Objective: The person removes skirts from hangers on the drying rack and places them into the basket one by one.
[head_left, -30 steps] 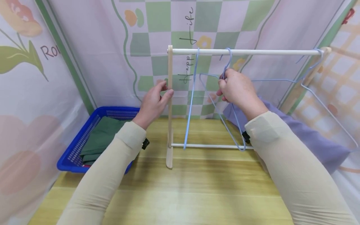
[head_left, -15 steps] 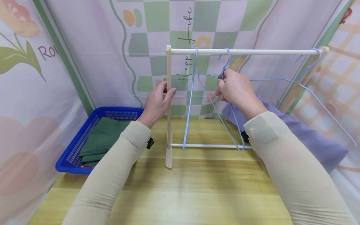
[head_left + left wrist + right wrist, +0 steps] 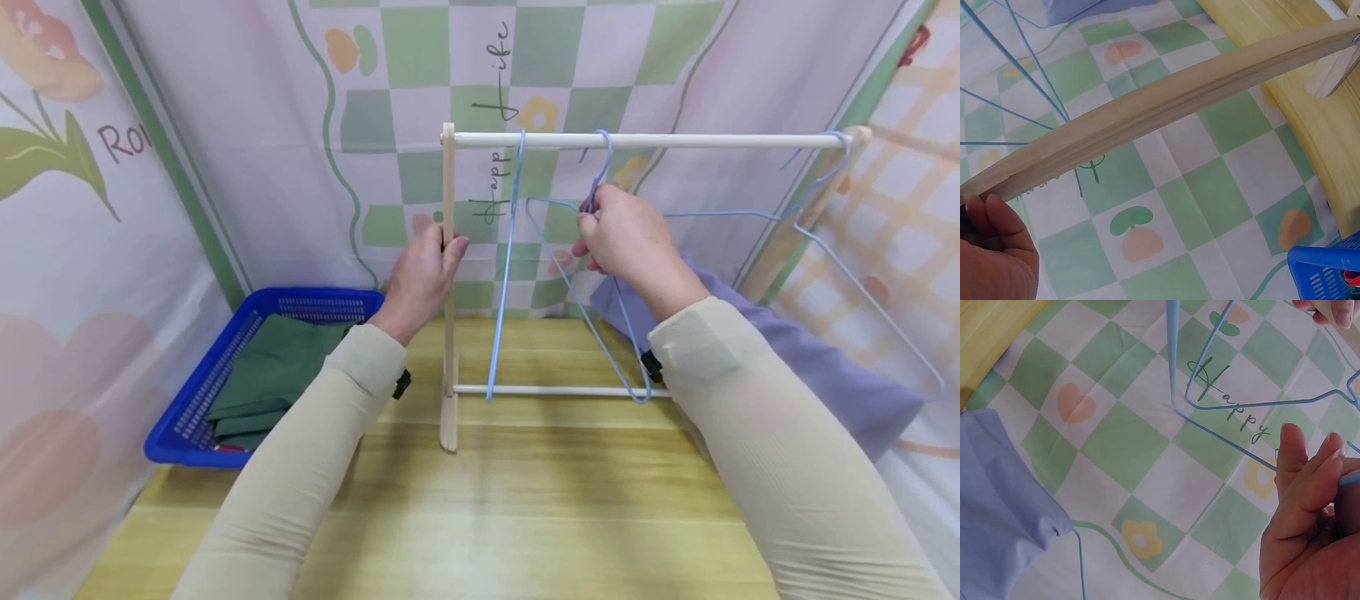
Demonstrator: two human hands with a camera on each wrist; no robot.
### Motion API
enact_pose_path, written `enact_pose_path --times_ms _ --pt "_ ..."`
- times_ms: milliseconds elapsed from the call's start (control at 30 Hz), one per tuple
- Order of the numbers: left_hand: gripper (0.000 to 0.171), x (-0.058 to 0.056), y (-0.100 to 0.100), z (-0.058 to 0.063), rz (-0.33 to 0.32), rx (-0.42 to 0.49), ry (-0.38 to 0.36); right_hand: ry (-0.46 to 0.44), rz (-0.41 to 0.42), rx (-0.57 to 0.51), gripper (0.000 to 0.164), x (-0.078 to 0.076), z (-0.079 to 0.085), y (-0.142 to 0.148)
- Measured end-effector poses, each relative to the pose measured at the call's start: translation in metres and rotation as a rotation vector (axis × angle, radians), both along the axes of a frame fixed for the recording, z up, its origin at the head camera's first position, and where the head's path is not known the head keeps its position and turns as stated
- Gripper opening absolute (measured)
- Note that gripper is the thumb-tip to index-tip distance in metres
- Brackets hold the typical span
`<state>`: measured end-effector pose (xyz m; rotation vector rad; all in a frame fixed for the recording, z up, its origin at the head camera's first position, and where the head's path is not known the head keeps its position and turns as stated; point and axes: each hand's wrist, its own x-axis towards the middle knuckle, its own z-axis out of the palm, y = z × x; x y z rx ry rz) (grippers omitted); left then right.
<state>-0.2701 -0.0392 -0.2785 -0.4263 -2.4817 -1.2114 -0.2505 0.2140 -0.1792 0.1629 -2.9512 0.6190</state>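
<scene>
Left of centre, the left hand [image 3: 420, 282] grips the wooden rack post [image 3: 449, 342]; the right hand [image 3: 633, 237] pinches a wire hanger [image 3: 611, 152].

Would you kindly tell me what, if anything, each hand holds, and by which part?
The right hand pinches the middle blue hanger at its neck; the left hand grips the left wooden upright above its middle.

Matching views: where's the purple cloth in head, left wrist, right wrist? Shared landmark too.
Head: purple cloth at right, partly behind the right sleeve.
Left wrist: purple cloth, a sliver at the top edge, left of centre.
Right wrist: purple cloth along the left edge, lower half.
Landmark: green-and-white checked curtain, in all three.
</scene>
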Motion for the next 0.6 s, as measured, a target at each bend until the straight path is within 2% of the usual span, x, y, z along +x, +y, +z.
enact_pose_path --times_ms 400,600 --pt "0.035 0.0006 0.0009 -0.0022 0.067 -0.044 0.041 -0.002 0.001 -0.019 0.028 0.0007 0.0003 -0.0005" --pt "0.036 0.0031 0.0010 -0.0034 0.062 -0.020 0.008 -0.007 -0.002 -0.028 0.029 0.0015 -0.0004 -0.0007"
